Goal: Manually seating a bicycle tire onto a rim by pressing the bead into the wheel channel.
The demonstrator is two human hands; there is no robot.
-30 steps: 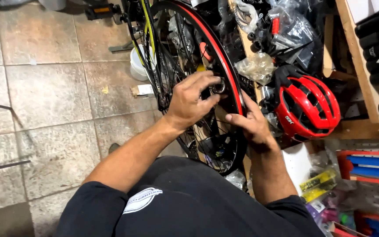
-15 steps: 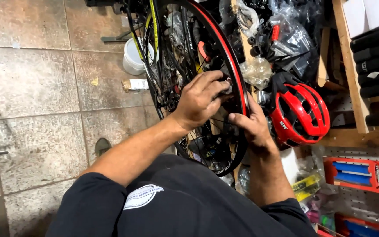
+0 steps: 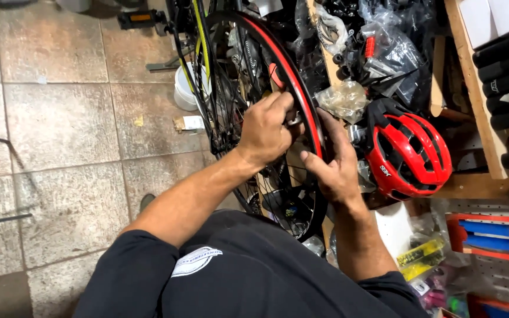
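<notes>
A bicycle wheel (image 3: 278, 65) with a black tyre and a red rim stripe stands upright in front of me, its spokes and hub below my hands. My left hand (image 3: 265, 128) reaches among the spokes at the rim's inner side, fingers pinched around a small metal part there. My right hand (image 3: 332, 165) wraps the tyre and rim from the right side, thumb on the near face, fingers behind. My forearms and dark shirt fill the lower part of the view.
A red helmet (image 3: 409, 154) lies right of the wheel among bagged parts (image 3: 343, 97). Wooden shelving (image 3: 472, 88) holds black grips at the right. A white tub (image 3: 185, 89) and a black pedal (image 3: 139, 19) sit on the tiled floor (image 3: 60, 129). Packaged items (image 3: 490, 235) hang at the lower right.
Both hands stay on the wheel rim. My left hand's fingers have shifted slightly at the spokes. The camera has drifted a little, so everything sits lower and more to the right.
</notes>
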